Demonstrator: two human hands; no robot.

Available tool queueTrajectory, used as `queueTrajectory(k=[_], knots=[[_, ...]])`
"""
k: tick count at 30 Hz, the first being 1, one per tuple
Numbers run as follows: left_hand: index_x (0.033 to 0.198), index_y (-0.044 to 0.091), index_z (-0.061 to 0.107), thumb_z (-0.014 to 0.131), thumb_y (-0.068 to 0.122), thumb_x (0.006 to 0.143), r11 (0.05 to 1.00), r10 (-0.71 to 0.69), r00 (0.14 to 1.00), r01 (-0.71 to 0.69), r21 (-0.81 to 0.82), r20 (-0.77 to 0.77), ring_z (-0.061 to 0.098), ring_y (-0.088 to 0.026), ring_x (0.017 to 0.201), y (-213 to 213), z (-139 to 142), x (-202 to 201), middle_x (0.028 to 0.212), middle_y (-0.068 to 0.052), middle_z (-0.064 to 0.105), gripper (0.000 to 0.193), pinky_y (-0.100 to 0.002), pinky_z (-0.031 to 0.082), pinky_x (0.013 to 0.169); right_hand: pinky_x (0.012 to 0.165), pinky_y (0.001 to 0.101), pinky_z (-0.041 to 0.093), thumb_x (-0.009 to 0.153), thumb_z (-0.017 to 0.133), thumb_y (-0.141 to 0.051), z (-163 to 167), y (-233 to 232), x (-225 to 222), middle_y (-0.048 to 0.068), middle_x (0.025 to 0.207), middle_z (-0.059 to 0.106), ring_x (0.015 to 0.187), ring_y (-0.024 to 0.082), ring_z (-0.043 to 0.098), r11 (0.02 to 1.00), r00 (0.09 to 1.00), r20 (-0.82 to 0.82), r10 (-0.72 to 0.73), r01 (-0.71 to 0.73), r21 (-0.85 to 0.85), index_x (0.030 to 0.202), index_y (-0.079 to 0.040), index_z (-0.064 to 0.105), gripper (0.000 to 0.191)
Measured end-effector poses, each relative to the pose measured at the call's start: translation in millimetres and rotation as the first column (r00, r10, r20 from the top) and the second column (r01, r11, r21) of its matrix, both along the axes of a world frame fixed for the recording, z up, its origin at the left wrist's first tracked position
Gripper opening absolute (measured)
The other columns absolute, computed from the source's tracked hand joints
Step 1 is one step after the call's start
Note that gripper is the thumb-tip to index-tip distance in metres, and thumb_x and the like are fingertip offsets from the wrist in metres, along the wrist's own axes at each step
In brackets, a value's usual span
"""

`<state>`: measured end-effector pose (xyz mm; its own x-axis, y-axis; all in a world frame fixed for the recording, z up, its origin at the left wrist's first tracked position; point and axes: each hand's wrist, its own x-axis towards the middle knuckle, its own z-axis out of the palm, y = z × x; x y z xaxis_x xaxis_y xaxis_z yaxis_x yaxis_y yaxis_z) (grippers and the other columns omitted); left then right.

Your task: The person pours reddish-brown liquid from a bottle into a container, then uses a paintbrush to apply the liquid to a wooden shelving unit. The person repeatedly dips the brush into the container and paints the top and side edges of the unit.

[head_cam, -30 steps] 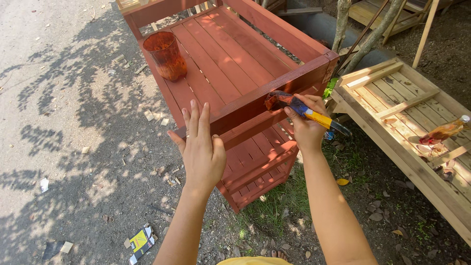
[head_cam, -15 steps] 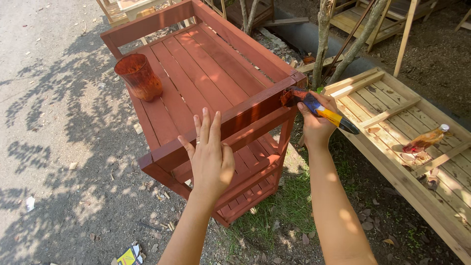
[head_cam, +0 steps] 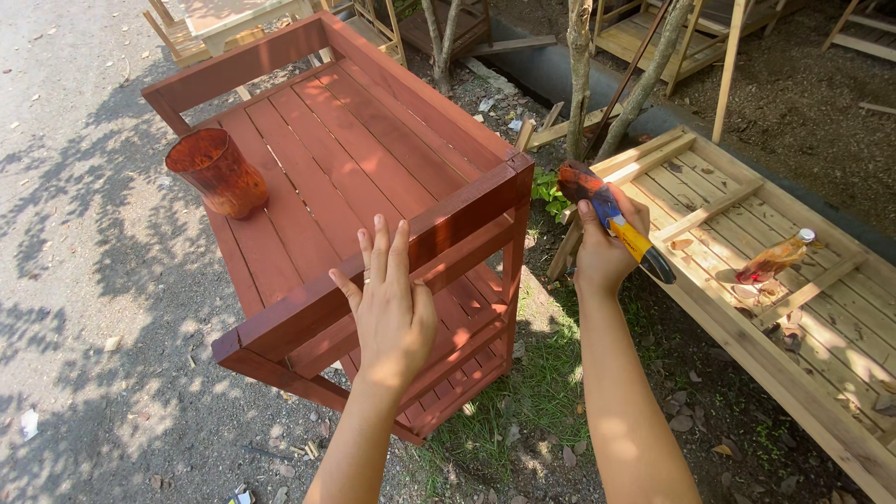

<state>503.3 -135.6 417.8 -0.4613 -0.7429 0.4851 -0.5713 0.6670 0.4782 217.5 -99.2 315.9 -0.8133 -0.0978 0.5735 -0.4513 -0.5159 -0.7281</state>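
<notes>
Two hands: both are raised in front of the person, forearms stretched forward from the near edge.
Left hand (head_cam: 392, 303): it is held flat, palm down, fingers straight and slightly spread; nothing is gripped. The fingertips lie at the near top rail of the red-brown painted wooden slatted shelf cart (head_cam: 345, 168); whether the rail is touched cannot be told.
Right hand (head_cam: 605, 250): the fingers are curled tightly round the handle of one paintbrush with a yellow and blue handle (head_cam: 616, 222). Its red-stained bristles are pointed up and to the left, just right of the cart's near right corner post, apart from it.
One cup: a paint-stained, red-brown plastic cup (head_cam: 217, 172) stands upright on the cart's top slats, at the far left.
One bottle: a clear plastic bottle with a white cap (head_cam: 773, 259) lies on its side on the unpainted pale wooden slatted frame (head_cam: 747, 308) at the right.
Ground: grass is seen under the cart, dirt at the left.
</notes>
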Motion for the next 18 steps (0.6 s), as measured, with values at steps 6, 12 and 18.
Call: queueTrajectory(k=[6, 12, 18], knots=[[0.157, 0.006, 0.037, 0.048, 0.009, 0.086, 1.000, -0.001, 1.000, 0.000, -0.012, -0.009, 0.013, -0.040, 0.157, 3.4, -0.4, 6.1, 0.169, -0.018, 0.024, 0.071, -0.071, -0.008, 0.117, 0.095, 0.0285, 0.054, 0.090, 0.084, 0.004, -1.7, -13.9, 44.2, 0.008, 0.118, 0.059, 0.107, 0.020, 0.063, 0.966, 0.972, -0.160, -0.174, 0.200, 0.162, 0.125, -0.001, 0.070, 0.038], [0.157, 0.007, 0.037, 0.048, 0.008, 0.087, 1.000, 0.024, 1.000, -0.024, -0.008, 0.007, 0.014, -0.041, 0.157, 3.7, 1.6, 21.3, 0.169, -0.018, 0.024, 0.071, -0.072, -0.007, 0.117, 0.095, 0.0306, 0.053, 0.086, 0.087, 0.004, -13.3, -22.0, 91.6, 0.007, 0.115, 0.065, 0.105, 0.019, 0.064, 0.976, 0.970, -0.210, -0.123, 0.157, 0.153, 0.123, -0.004, 0.072, 0.041], [0.157, 0.005, 0.038, 0.048, 0.006, 0.086, 0.999, 0.004, 1.000, -0.005, -0.037, -0.027, 0.015, -0.042, 0.158, 3.7, 1.4, 36.3, 0.169, -0.019, 0.025, 0.071, -0.075, -0.007, 0.116, 0.088, 0.0241, 0.056, 0.085, 0.084, 0.007, -27.3, -25.2, 140.0, 0.006, 0.119, 0.062, 0.104, 0.012, 0.063, 0.990, 0.992, -0.043, 0.118, -0.114, 0.085, 0.116, -0.003, 0.071, 0.035]])
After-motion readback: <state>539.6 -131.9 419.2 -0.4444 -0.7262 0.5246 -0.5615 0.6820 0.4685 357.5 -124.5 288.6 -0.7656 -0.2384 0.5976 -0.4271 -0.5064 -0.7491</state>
